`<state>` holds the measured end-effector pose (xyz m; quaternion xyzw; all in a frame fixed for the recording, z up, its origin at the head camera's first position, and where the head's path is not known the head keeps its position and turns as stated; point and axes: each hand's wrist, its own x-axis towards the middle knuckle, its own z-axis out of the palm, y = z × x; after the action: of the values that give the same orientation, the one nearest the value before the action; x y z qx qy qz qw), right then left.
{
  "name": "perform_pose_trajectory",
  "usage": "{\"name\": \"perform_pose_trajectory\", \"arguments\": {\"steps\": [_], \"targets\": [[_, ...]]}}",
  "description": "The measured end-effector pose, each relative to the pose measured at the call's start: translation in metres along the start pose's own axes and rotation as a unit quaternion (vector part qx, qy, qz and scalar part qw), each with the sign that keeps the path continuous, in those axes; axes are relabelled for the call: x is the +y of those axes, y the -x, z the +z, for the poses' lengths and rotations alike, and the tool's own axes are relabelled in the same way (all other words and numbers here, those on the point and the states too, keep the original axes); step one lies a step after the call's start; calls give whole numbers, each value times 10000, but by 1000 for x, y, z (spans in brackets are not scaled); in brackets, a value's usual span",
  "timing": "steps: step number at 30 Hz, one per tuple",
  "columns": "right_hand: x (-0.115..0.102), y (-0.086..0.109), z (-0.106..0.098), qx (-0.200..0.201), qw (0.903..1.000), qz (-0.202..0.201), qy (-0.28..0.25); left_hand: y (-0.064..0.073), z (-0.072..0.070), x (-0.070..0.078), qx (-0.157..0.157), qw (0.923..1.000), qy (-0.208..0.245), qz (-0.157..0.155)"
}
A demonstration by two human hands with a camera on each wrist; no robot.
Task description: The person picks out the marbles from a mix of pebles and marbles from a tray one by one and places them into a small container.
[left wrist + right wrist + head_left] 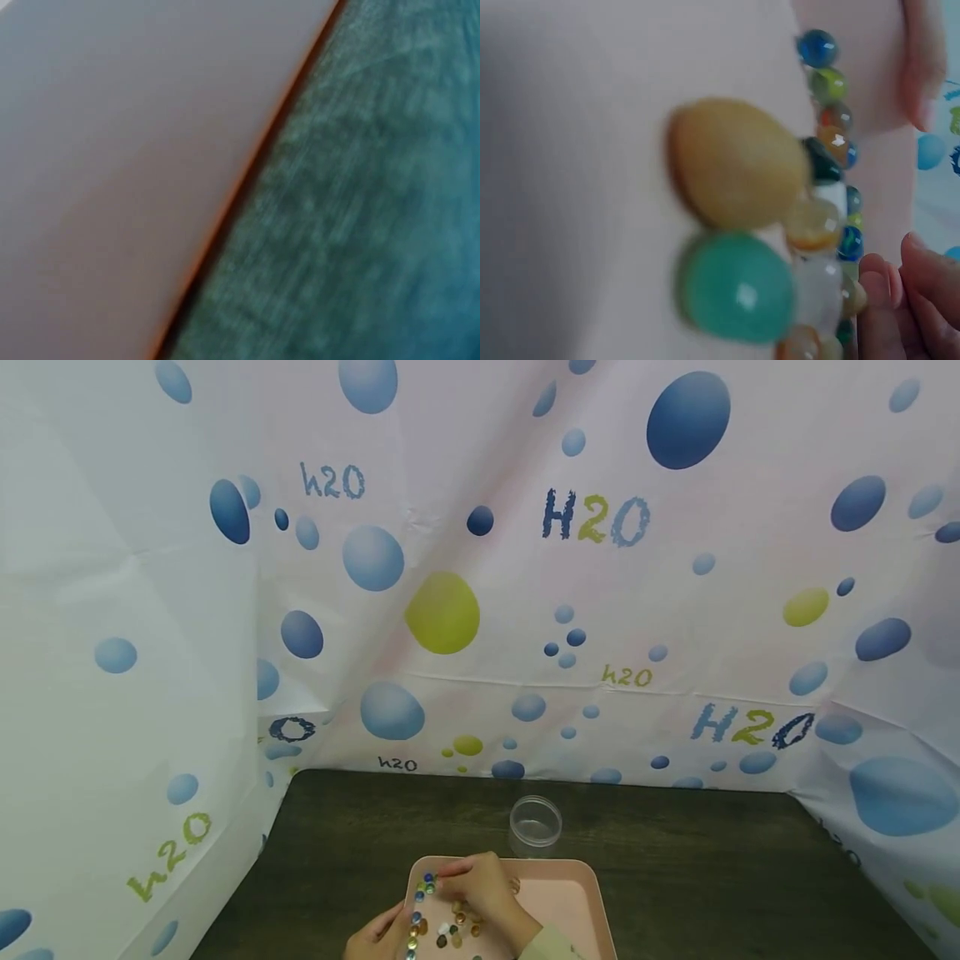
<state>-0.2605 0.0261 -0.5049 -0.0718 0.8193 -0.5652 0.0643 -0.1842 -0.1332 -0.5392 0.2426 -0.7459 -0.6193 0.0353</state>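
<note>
In the head view my left hand (pixel 377 935) holds the left edge of a pink tray (pixel 566 906). A finger of it laps the rim in the right wrist view. My right hand (pixel 483 887) reaches over the tray to its far left corner, fingertips right at a blue marble (pixel 428 877). In the right wrist view its fingers (pixel 881 304) are bunched beside a row of coloured marbles (pixel 829 84) along the tray wall; I cannot tell whether they pinch one. A tan pebble (pixel 739 165) and a glossy green stone (pixel 739 289) lie nearer the camera.
A clear round container (pixel 536 822) stands just behind the tray on the dark wooden table (pixel 697 868). Several brown and white stones (pixel 457 935) lie loose inside the tray. A white sheet (pixel 510 610) printed with bubbles hangs around the back and sides.
</note>
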Motion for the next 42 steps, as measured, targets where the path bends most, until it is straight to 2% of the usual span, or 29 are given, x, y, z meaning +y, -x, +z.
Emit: {"name": "perform_pose_trajectory", "arguments": {"steps": [7, 13, 15, 22, 31, 38, 42], "targets": [[2, -2, 8, -94, 9994, -338, -59, -1, 2, 0, 19, 10000, -40, 2], [0, -5, 11, -119, 9996, -220, 153, -3, 1, -1, -1, 9997, -229, 8], [-1, -5, 12, -120, 9993, -204, 280, -3, 2, -1, 22, 9999, -154, 6], [-1, -4, 15, -206, 9979, -450, 428, -3, 3, -2, 89, 9997, -187, 113], [0, -2, 18, -367, 9948, -657, 683, -3, 3, -2, -52, 9998, 177, -3], [1, -1, 21, -426, 9928, -797, 788, -3, 2, -5, -110, 9997, 104, 194], [2, -1, 23, -413, 9917, -877, 849, -3, 2, -6, -194, 9993, 297, 141]]}}
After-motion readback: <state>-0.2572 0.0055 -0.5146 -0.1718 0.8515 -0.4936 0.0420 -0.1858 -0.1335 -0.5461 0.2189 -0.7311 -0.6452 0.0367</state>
